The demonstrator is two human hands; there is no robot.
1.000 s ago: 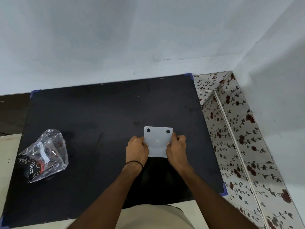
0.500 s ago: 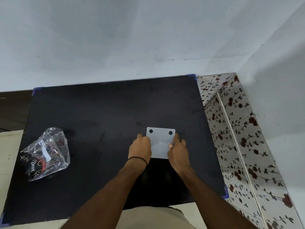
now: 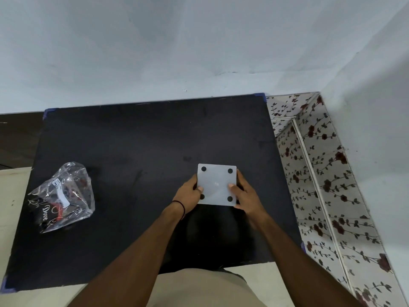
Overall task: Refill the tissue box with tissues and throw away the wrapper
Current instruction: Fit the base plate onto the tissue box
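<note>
Plastic, by the look of it: the white tissue box (image 3: 216, 185), underside up with four black feet, sits right of centre on the black worktop (image 3: 137, 147), clasped at its sides by the left hand (image 3: 190, 193) and right hand (image 3: 244, 196). It seems stiff, light, perhaps smooth; opposite edges suit gripping. The clear wrapper (image 3: 63, 196), at far left, looks flimsy and crinkly.

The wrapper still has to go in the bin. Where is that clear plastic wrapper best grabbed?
Pinch the puffed-up upper end of the wrapper, coming from above. It lies loose and crumpled near the left edge of the black table, with nothing beside it, and its raised folds probably give fingers easy purchase.
</note>
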